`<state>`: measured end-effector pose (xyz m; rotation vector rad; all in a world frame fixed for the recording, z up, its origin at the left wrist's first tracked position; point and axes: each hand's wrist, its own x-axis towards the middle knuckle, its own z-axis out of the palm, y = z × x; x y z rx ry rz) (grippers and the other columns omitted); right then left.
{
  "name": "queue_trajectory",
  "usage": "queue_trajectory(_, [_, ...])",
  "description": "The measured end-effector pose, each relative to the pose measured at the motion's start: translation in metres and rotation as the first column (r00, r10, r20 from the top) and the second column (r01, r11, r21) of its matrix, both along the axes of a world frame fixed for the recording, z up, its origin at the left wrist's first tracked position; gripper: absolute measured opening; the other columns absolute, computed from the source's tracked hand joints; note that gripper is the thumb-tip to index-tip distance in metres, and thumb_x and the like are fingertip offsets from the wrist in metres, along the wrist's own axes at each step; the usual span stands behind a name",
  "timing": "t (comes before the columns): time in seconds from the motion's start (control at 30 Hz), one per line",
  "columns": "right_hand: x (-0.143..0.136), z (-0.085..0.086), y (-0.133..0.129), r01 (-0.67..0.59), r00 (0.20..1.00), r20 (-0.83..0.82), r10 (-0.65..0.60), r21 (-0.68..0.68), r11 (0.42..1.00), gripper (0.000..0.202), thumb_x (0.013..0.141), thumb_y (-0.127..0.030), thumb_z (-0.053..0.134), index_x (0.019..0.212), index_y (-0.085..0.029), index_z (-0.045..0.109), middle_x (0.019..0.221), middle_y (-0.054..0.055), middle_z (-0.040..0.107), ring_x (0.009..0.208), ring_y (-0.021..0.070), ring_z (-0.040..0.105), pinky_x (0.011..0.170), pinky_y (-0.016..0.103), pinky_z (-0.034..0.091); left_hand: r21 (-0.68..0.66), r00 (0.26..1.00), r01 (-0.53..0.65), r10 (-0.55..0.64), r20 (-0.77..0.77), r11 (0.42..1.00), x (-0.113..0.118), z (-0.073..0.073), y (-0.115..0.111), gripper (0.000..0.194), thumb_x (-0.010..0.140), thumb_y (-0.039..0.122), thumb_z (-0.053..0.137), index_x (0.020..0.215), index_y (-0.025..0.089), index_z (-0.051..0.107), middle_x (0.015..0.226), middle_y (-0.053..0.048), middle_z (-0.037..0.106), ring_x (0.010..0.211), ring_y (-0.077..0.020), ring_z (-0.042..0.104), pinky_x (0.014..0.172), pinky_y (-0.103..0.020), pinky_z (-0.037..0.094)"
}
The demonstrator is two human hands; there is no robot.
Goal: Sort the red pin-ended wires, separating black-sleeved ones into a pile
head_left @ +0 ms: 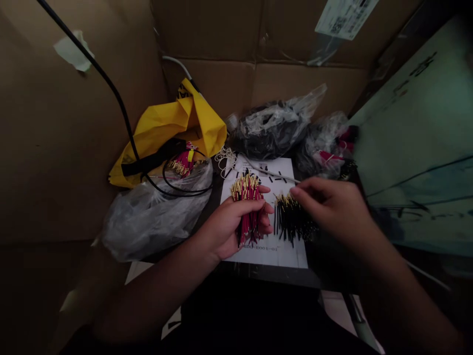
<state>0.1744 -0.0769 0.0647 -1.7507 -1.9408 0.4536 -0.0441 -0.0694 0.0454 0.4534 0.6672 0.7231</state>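
Note:
My left hand (236,222) is wrapped round an upright bundle of short red and dark wires (248,212) with gold-coloured pins at their top ends. To its right lies a loose pile of short black wires (291,222), also tipped with gold, on a printed paper sheet (254,256). My right hand (325,197) has thumb and forefinger pinched together at the gold tips of that pile. Whatever sits between those fingertips is too small to make out. Several small black pieces (275,178) lie behind the bundle on the sheet.
Cardboard walls (218,88) enclose the dark work surface. Behind are a yellow bag (162,123), a plastic bag of black items (273,128) and another plastic bag (321,148). A clear bag (155,222) lies left, under a black cable (125,118). Pale rubber bands (225,160) lie beyond the sheet.

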Motion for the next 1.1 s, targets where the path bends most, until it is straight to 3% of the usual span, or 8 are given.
queue_trajectory(0.1, [-0.026,-0.004,-0.004,-0.167,0.951,-0.277,0.141,-0.071,0.983,0.029,0.091,-0.046,0.059,0.087,-0.019,0.071,0.070,0.002,0.068,0.060,0.0138,0.058,0.055,0.026,0.041,0.081,0.982,0.075,-0.059,-0.182,0.994,0.004,0.000,0.016,0.036,0.083,0.015,0.063,0.119,0.017,0.058,0.069,-0.001,0.065,0.054,-0.0121,0.062,0.055,-0.028,0.058])
queue_trajectory(0.2, [-0.036,-0.014,-0.001,-0.178,0.917,-0.376,0.137,-0.075,0.981,0.027,0.090,-0.044,0.062,0.087,-0.019,0.070,0.073,0.002,0.069,0.063,0.0135,0.059,0.057,0.026,0.043,0.173,0.942,0.168,-0.107,-0.317,0.970,0.007,0.001,0.030,0.042,0.083,0.014,0.061,0.124,0.017,0.055,0.056,0.001,0.061,0.049,-0.0127,0.060,0.053,-0.028,0.057])
queue_trajectory(0.33, [-0.035,-0.019,0.003,-0.137,0.922,-0.362,0.137,0.027,0.990,0.016,0.090,-0.034,0.064,0.094,-0.019,0.070,0.068,-0.001,0.064,0.058,0.0111,0.054,0.055,0.024,0.042,0.261,0.918,0.226,-0.116,-0.379,0.938,0.006,0.002,0.041,0.040,0.081,0.010,0.061,0.121,0.016,0.056,0.058,0.001,0.062,0.050,-0.0122,0.061,0.052,-0.026,0.056])
queue_trajectory(0.53, [-0.035,-0.011,0.009,-0.270,0.936,-0.179,0.302,0.184,0.945,0.015,0.086,-0.032,0.069,0.093,-0.019,0.069,0.083,0.002,0.067,0.069,0.0123,0.057,0.065,0.025,0.043,0.233,0.938,0.247,-0.171,-0.302,0.941,-0.001,-0.003,0.044,0.033,0.081,0.014,0.063,0.114,0.014,0.060,0.065,0.000,0.063,0.053,-0.0114,0.061,0.051,-0.026,0.057])
queue_trajectory(0.7, [-0.034,-0.014,0.021,-0.310,0.919,-0.267,0.289,-0.039,0.950,0.019,0.086,-0.038,0.068,0.085,-0.019,0.066,0.063,-0.004,0.054,0.057,0.0105,0.047,0.055,0.025,0.035,0.233,0.954,0.227,-0.168,-0.247,0.946,-0.004,-0.013,0.043,0.023,0.080,0.016,0.066,0.103,0.014,0.061,0.062,0.002,0.059,0.050,-0.0106,0.059,0.050,-0.026,0.058])
queue_trajectory(0.83, [-0.025,-0.019,0.036,-0.381,0.841,-0.475,0.259,-0.181,0.906,0.024,0.088,-0.041,0.064,0.082,-0.018,0.066,0.068,-0.002,0.056,0.062,0.0108,0.046,0.058,0.025,0.036,0.220,0.936,0.273,-0.206,-0.285,0.937,-0.009,-0.018,0.046,0.011,0.082,0.019,0.065,0.090,0.013,0.061,0.060,-0.001,0.060,0.051,-0.0128,0.062,0.053,-0.027,0.059])
queue_trajectory(1.0, [-0.011,-0.024,0.055,-0.438,0.751,-0.648,0.125,-0.346,0.830,0.031,0.083,-0.046,0.068,0.078,-0.016,0.061,0.063,-0.004,0.050,0.055,0.0078,0.039,0.051,0.023,0.029,0.157,0.931,0.280,-0.228,-0.284,0.947,-0.015,-0.019,0.050,0.023,0.082,0.016,0.066,0.104,0.014,0.063,0.059,0.001,0.060,0.054,-0.0113,0.061,0.062,-0.034,0.062])
queue_trajectory(1.1, [-0.010,-0.027,0.060,-0.407,0.745,-0.665,0.043,-0.403,0.820,0.034,0.079,-0.049,0.071,0.076,-0.017,0.060,0.056,-0.007,0.045,0.048,0.0059,0.035,0.045,0.022,0.023,0.142,0.925,0.284,-0.233,-0.299,0.948,-0.015,-0.021,0.051,0.017,0.081,0.017,0.067,0.097,0.011,0.063,0.059,0.000,0.061,0.055,-0.0117,0.062,0.065,-0.036,0.063])
